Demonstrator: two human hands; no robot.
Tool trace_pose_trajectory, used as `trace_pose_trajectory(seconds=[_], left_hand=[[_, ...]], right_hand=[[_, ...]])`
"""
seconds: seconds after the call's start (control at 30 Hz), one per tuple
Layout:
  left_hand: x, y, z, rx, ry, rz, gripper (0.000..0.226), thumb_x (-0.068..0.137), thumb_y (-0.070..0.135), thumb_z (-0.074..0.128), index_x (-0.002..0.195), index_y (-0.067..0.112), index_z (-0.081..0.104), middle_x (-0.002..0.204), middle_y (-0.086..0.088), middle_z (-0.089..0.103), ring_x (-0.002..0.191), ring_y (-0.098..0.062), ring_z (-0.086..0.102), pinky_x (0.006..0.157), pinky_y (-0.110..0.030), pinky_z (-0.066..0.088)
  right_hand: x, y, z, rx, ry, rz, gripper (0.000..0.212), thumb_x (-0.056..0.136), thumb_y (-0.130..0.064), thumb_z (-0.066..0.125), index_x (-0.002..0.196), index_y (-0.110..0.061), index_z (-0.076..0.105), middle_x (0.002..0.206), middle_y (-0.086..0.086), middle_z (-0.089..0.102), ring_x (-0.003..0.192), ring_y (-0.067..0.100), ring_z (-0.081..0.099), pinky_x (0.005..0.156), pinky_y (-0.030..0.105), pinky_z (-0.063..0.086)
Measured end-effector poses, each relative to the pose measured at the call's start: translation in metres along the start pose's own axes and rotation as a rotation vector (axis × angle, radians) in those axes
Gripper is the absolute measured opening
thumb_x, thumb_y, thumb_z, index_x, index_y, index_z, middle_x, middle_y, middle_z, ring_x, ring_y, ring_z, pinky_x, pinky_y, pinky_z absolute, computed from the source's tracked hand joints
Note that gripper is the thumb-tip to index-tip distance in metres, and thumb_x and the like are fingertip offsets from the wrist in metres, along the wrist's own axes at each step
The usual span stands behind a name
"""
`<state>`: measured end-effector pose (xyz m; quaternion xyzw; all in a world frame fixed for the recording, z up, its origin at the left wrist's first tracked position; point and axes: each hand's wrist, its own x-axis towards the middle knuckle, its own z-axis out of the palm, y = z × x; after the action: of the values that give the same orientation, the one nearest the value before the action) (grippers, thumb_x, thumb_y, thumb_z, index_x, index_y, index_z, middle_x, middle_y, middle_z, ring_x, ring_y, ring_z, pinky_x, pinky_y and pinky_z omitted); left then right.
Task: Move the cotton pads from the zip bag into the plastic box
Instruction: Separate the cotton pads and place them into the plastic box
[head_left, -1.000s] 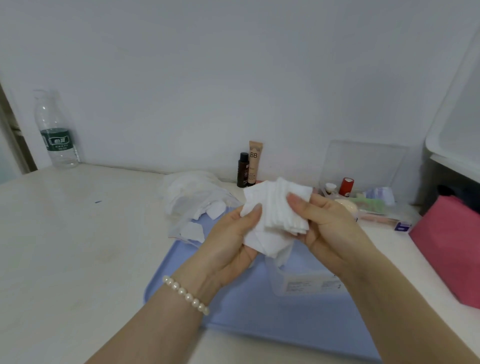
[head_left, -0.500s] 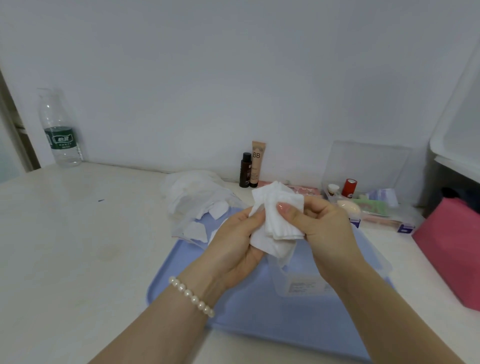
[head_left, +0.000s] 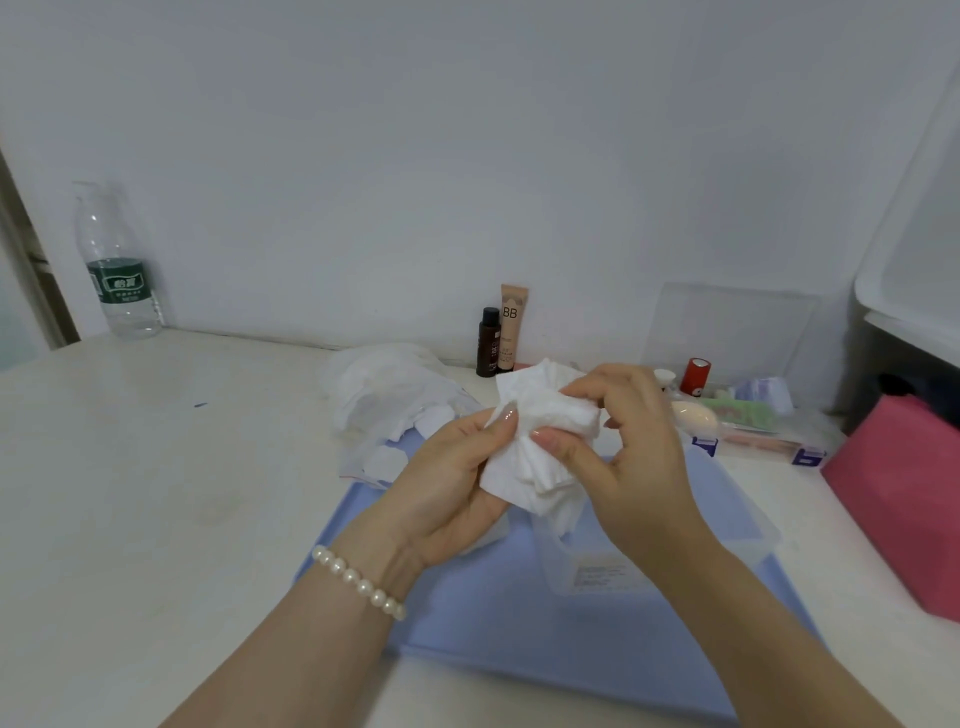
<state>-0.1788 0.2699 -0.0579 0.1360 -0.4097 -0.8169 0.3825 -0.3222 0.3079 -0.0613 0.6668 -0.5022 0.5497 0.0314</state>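
Left hand (head_left: 447, 488) and right hand (head_left: 623, 447) both pinch a bunch of cotton pads (head_left: 540, 441), held just above the plastic box (head_left: 597, 571). Beyond the grip, the zip bag (head_left: 395, 400) holds more pads. Transfer judged partly done.

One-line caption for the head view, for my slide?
Both hands, left and right, grip a bunch of cotton pads above the plastic box.

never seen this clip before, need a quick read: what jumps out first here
Both hands meet at centre frame, the left hand and right hand gripping a crumpled bunch of white cotton pads above the clear plastic box on a blue tray. Behind them lies the zip bag with more pads; a pink box sits far right.
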Motion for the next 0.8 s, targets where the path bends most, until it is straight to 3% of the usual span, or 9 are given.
trace_pose_trajectory(seconds=[0.13,0.2,0.27,0.33,0.43,0.5,0.57,0.67,0.8], left_hand=[[0.001,-0.003,0.001,-0.095,-0.034,-0.024,0.041,0.093,0.016,0.041,0.123,-0.009,0.053,0.124,-0.024,0.059,0.114,-0.029,0.059,0.102,-0.041,0.043],[0.001,-0.003,0.002,-0.152,-0.036,-0.04,0.04,0.094,0.016,0.041,0.121,-0.009,0.056,0.127,-0.025,0.056,0.118,-0.031,0.056,0.104,-0.042,0.04],[0.001,-0.004,0.003,-0.2,-0.014,-0.055,0.037,0.096,0.015,0.039,0.115,-0.009,0.059,0.121,-0.025,0.06,0.11,-0.029,0.062,0.1,-0.039,0.043],[0.001,-0.005,0.004,-0.209,0.016,-0.054,0.037,0.099,0.012,0.033,0.116,-0.008,0.059,0.117,-0.025,0.062,0.102,-0.028,0.065,0.095,-0.038,0.048],[0.0,-0.004,0.005,-0.201,0.047,-0.05,0.035,0.1,0.011,0.032,0.12,-0.007,0.054,0.122,-0.025,0.06,0.108,-0.03,0.062,0.096,-0.041,0.046],[0.002,-0.003,0.004,-0.19,0.089,-0.042,0.034,0.095,0.013,0.04,0.118,-0.007,0.055,0.122,-0.025,0.06,0.109,-0.031,0.061,0.1,-0.044,0.044],[0.002,-0.003,0.004,-0.181,0.123,-0.027,0.039,0.09,0.016,0.045,0.122,-0.005,0.053,0.126,-0.023,0.058,0.119,-0.032,0.055,0.106,-0.048,0.039],[0.003,-0.003,0.002,-0.161,0.181,-0.039,0.03,0.094,0.016,0.044,0.113,-0.001,0.059,0.122,-0.02,0.062,0.116,-0.03,0.058,0.094,-0.046,0.047],[0.002,-0.004,0.001,-0.102,0.164,-0.068,0.036,0.085,0.008,0.051,0.118,-0.004,0.057,0.12,-0.02,0.062,0.108,-0.028,0.062,0.087,-0.039,0.052]], right_hand=[[-0.001,-0.002,0.003,-0.055,0.139,-0.134,0.02,0.077,-0.031,0.065,0.085,-0.013,0.06,0.096,-0.005,0.048,0.092,0.006,0.045,0.083,0.008,0.033],[-0.003,0.0,0.005,-0.177,0.256,-0.296,0.018,0.076,-0.02,0.072,0.084,-0.009,0.059,0.094,0.005,0.052,0.089,0.015,0.047,0.08,0.02,0.039],[-0.007,0.002,0.007,-0.318,0.353,-0.437,0.027,0.071,-0.006,0.076,0.086,-0.01,0.055,0.095,0.008,0.051,0.085,0.02,0.047,0.072,0.03,0.04],[-0.008,0.004,0.008,-0.383,0.398,-0.524,0.028,0.069,0.003,0.074,0.085,-0.008,0.054,0.096,0.008,0.049,0.084,0.023,0.048,0.071,0.031,0.037],[-0.01,0.002,0.011,-0.349,0.381,-0.554,0.027,0.069,0.004,0.073,0.083,-0.008,0.053,0.093,0.012,0.061,0.086,0.023,0.053,0.081,0.027,0.037],[-0.01,-0.01,0.009,-0.137,0.338,-0.36,0.025,0.073,-0.008,0.073,0.084,-0.016,0.052,0.088,-0.002,0.066,0.085,0.014,0.056,0.08,0.02,0.041],[-0.002,-0.028,0.002,0.232,0.342,0.047,0.025,0.075,-0.015,0.074,0.078,-0.024,0.051,0.077,-0.019,0.062,0.072,-0.001,0.056,0.067,0.01,0.043],[0.015,-0.028,-0.018,0.685,0.364,0.476,0.02,0.073,-0.016,0.07,0.08,-0.019,0.052,0.068,-0.014,0.067,0.062,0.0,0.062,0.055,0.015,0.049],[0.025,-0.006,-0.037,0.984,0.162,0.752,0.033,0.076,-0.02,0.062,0.107,-0.009,0.056,0.082,0.002,0.066,0.055,0.011,0.063,0.043,0.018,0.046]])
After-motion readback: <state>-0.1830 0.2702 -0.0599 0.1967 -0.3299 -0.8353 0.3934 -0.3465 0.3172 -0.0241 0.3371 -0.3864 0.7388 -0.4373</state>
